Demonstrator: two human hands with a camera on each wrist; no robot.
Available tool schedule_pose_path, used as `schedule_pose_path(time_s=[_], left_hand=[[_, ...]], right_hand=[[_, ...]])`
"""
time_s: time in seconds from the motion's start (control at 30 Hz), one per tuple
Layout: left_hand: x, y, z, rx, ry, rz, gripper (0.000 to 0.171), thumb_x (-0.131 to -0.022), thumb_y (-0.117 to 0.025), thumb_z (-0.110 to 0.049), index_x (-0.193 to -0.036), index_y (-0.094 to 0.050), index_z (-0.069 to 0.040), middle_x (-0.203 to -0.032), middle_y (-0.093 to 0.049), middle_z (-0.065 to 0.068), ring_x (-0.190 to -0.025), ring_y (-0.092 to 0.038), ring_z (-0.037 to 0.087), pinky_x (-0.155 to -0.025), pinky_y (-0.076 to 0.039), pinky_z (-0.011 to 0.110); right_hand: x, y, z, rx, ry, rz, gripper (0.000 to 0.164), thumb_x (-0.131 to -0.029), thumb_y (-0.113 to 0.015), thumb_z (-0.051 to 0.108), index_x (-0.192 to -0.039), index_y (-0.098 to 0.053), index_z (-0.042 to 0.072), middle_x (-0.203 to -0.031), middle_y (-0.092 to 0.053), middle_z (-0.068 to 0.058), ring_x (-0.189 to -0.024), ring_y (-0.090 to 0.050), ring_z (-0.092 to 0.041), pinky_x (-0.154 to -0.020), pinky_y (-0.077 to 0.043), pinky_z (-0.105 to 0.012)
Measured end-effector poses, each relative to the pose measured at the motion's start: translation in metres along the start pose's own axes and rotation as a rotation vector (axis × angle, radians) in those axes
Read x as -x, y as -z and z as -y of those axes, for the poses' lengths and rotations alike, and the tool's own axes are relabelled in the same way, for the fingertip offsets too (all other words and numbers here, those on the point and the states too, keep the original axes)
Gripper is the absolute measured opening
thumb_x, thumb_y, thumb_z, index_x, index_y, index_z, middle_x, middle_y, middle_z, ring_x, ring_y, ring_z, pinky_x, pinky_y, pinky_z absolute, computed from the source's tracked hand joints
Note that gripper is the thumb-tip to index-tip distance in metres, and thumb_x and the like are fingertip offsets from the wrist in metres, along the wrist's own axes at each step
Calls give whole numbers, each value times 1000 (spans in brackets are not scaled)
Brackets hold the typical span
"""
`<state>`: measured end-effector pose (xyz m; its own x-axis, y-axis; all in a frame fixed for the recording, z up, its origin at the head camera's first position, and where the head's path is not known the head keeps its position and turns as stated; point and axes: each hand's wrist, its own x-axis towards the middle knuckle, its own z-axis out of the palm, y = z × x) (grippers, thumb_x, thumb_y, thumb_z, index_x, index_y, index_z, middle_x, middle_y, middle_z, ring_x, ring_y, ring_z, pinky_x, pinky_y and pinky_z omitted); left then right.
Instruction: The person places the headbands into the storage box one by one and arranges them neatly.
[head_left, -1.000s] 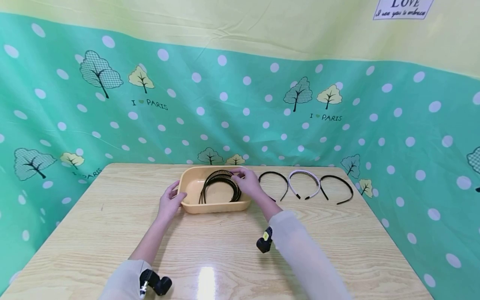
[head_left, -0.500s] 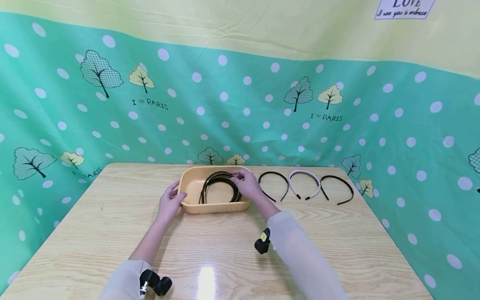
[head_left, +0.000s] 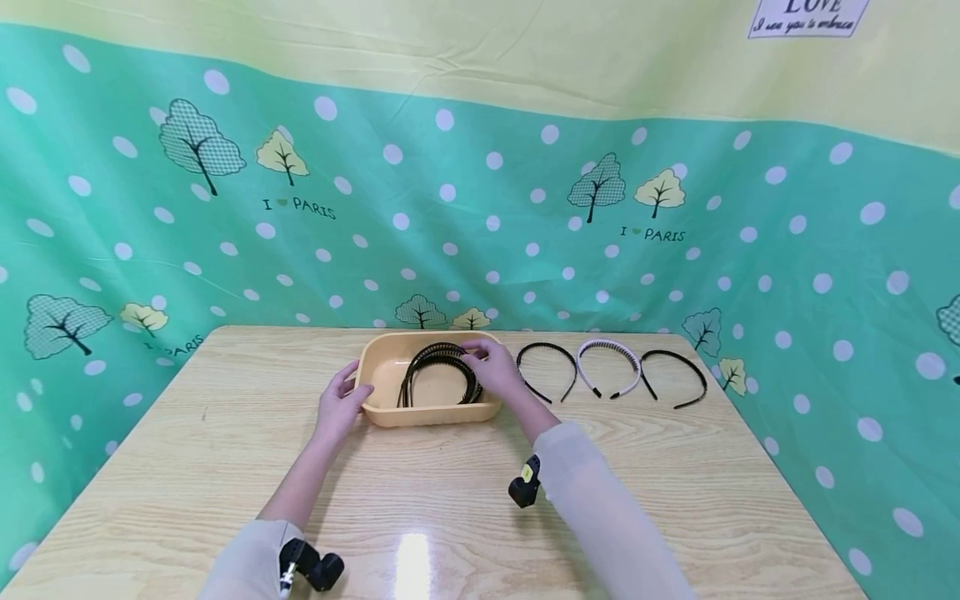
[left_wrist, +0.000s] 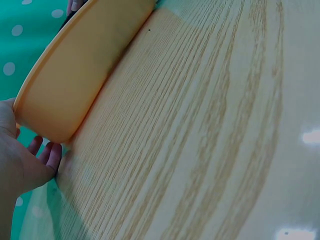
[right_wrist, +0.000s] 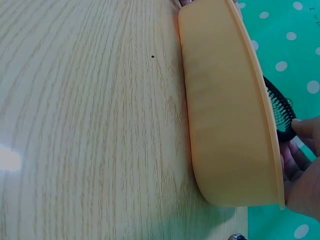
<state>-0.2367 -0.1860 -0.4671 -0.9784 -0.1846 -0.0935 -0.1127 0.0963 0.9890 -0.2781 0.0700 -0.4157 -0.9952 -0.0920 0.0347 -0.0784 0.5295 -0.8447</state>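
Several black headbands (head_left: 442, 356) sit in our tan basin (head_left: 431, 417) on the tabletop (head_left: 450, 500). Our left hand (head_left: 340, 406) clasps the basin's left end, thumb over the rim; our right hand (head_left: 493, 368), at the opposite end, pinches at least one headband. To the right, we see a lavender headband (head_left: 609, 343) between two loose black ones (head_left: 546, 345).

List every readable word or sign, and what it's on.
"I (heart) PARIS": cloth, twice.
"PARIS": cloth's left fold, start unclear.
"LOVE": cloth's top-right panel, cropped.
"I see you ... embrace": same panel, one word unclear.
Yellow label, right wrist camera: too small.
Tray, headbands: none visible.
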Motion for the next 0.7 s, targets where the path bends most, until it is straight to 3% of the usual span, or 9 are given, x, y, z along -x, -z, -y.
schedule_pose_path(time_s=[0.7], left_hand=[[1,0,-1,0,1,7,59,-92,-52,-12,-146,-32,-17,-136,-46,20,-88,-51,-2,-68,-49,13]], right_hand=[[0,1,-1,0,5,6,23,-91,-59,20,-114,-64,18,-98,-60,-4,-78,-54,-16,-62,-46,-25]])
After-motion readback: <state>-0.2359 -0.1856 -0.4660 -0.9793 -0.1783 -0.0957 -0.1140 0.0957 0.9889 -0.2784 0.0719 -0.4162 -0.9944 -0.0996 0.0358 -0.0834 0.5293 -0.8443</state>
